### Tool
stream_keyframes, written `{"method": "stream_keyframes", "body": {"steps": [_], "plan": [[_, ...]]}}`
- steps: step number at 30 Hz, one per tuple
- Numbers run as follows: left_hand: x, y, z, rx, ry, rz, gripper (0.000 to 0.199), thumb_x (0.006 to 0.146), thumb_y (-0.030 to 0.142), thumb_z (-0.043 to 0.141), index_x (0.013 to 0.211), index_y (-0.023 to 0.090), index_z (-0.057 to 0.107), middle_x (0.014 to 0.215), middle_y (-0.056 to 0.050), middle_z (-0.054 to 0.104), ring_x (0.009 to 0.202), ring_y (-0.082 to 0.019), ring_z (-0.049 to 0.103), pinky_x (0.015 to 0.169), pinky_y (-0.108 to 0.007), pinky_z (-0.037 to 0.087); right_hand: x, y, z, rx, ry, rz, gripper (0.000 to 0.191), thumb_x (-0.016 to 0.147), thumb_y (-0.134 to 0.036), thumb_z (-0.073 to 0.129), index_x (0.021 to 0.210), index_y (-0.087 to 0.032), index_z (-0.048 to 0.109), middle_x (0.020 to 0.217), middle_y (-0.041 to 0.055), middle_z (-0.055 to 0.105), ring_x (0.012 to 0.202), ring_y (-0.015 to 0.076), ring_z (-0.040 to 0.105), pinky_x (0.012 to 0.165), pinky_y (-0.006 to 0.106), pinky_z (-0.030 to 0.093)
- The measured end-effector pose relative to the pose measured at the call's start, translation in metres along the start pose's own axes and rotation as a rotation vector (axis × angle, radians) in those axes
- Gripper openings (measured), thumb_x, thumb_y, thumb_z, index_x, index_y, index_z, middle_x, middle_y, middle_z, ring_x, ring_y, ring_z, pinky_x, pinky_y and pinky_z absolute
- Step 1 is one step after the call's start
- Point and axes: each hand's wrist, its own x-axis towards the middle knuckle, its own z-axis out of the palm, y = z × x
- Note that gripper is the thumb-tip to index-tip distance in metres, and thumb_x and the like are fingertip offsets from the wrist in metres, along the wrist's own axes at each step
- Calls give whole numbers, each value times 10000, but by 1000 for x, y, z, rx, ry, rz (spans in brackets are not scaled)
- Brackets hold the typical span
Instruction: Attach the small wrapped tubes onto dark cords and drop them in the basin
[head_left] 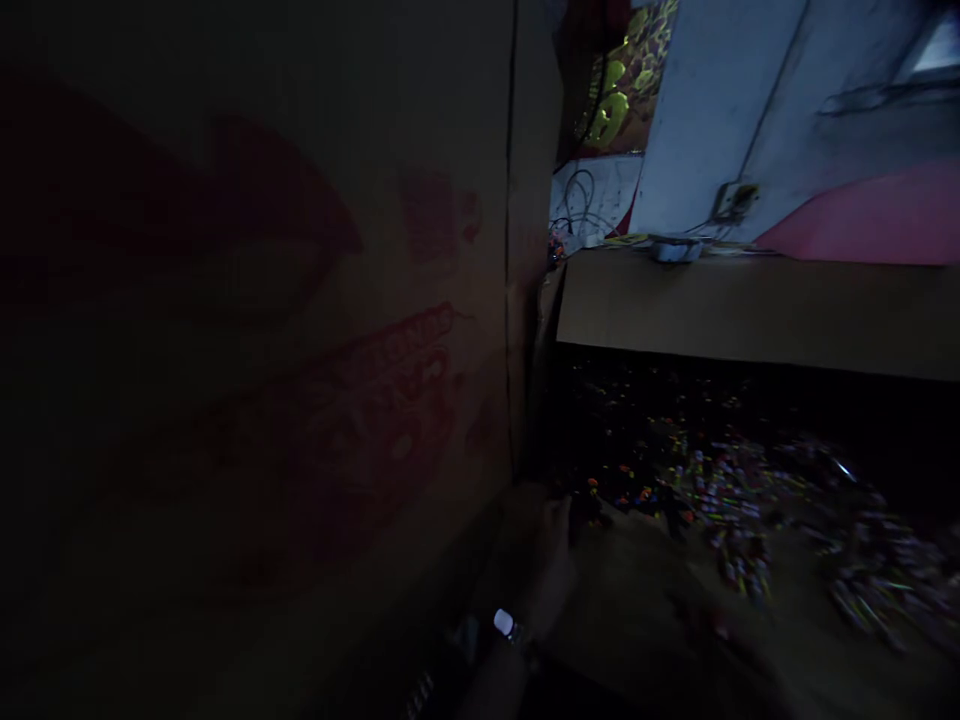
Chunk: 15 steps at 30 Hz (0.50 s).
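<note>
The picture is very dark and partly smeared. My left hand (pixel 551 555), with a bright-faced watch (pixel 505 622) at its wrist, reaches forward beside a large printed cardboard box (pixel 405 400). Its fingers are too dark to read, and anything in them is hidden. A dim reddish shape low at the right may be my right hand (pixel 720 630); its fingers are blurred. Many small, colourful wrapped pieces (pixel 735 500) lie heaped beyond and to the right of both hands.
Behind the pieces runs a cardboard flap (pixel 750 310). A pink sheet (pixel 870 215), a small bluish container (pixel 675 248) and loose cables (pixel 581 195) are by the pale wall (pixel 720 100), which carries a socket (pixel 735 201).
</note>
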Motion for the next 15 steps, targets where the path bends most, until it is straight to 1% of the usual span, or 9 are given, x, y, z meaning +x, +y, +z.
{"method": "stream_keyframes", "body": {"steps": [1, 2, 4, 5, 8, 10, 11, 13, 15], "plan": [[-3, -2, -1, -117, 8, -35, 693, 722, 29, 501, 1382, 185, 360, 1419, -116, 383, 1287, -207, 393, 1060, -323, 345, 8, -2, 5, 15, -15, -10, 261, 897, -347, 537, 1130, -238, 578, 1188, 69, 574, 991, 199, 583, 805, 377, 522], [-4, -3, -3, -244, 3, -77, 708, 703, 15, 509, 1375, 185, 367, 1404, -115, 409, 1275, -206, 410, 1057, -329, 352, 15, -4, 9, 28, -30, -18, 257, 906, -339, 523, 1131, -228, 577, 1194, 70, 571, 981, 190, 585, 819, 377, 516], [-7, -2, -10, -449, -50, -152, 633, 680, 11, 534, 1285, 191, 479, 1301, -98, 531, 1187, -207, 504, 1025, -348, 394, 28, -6, 17, 50, -63, -34, 270, 909, -332, 522, 1142, -203, 568, 1187, 72, 570, 971, 187, 590, 823, 382, 513], [-8, 0, -15, -490, -89, -168, 564, 681, 26, 552, 1220, 193, 536, 1237, -85, 586, 1135, -208, 546, 1003, -359, 417, 34, -6, 20, 62, -82, -40, 270, 907, -331, 527, 1137, -194, 568, 1168, 71, 578, 960, 184, 595, 816, 383, 515], [-14, 14, -31, -521, -184, -175, 339, 744, 149, 594, 1079, 194, 622, 1129, -53, 659, 1066, -212, 593, 968, -379, 449, 47, -9, 26, 95, -136, -39, 244, 898, -386, 525, 1018, -199, 625, 1021, 48, 646, 879, 180, 624, 751, 327, 530], [-19, 26, -41, -529, -230, -177, 245, 795, 228, 579, 1029, 193, 642, 1097, -45, 677, 1043, -206, 606, 953, -375, 459, 50, -15, 27, 130, -160, -26, 290, 881, -457, 513, 945, -213, 655, 919, 38, 680, 847, 193, 640, 708, 284, 534], [-21, 33, -45, -518, -241, -165, 217, 814, 242, 565, 1007, 192, 651, 1078, -42, 685, 1025, -200, 615, 944, -368, 465, 51, -20, 25, 156, -173, -26, 320, 871, -487, 508, 938, -214, 662, 900, 38, 690, 853, 202, 644, 710, 273, 533], [-25, 45, -52, -453, -238, -87, 190, 833, 213, 546, 980, 202, 666, 1048, -33, 696, 997, -188, 623, 931, -353, 469, 51, -31, 20, 208, -208, -45, 354, 858, -507, 511, 975, -210, 664, 936, 41, 698, 899, 208, 642, 768, 268, 524], [-27, 54, -58, -346, -219, 62, 205, 843, 175, 542, 995, 225, 671, 1050, -20, 694, 998, -177, 613, 938, -346, 455, 50, -42, 12, 230, -256, -80, 348, 857, -488, 524, 1014, -208, 660, 990, 44, 694, 941, 198, 631, 830, 265, 501]]}}
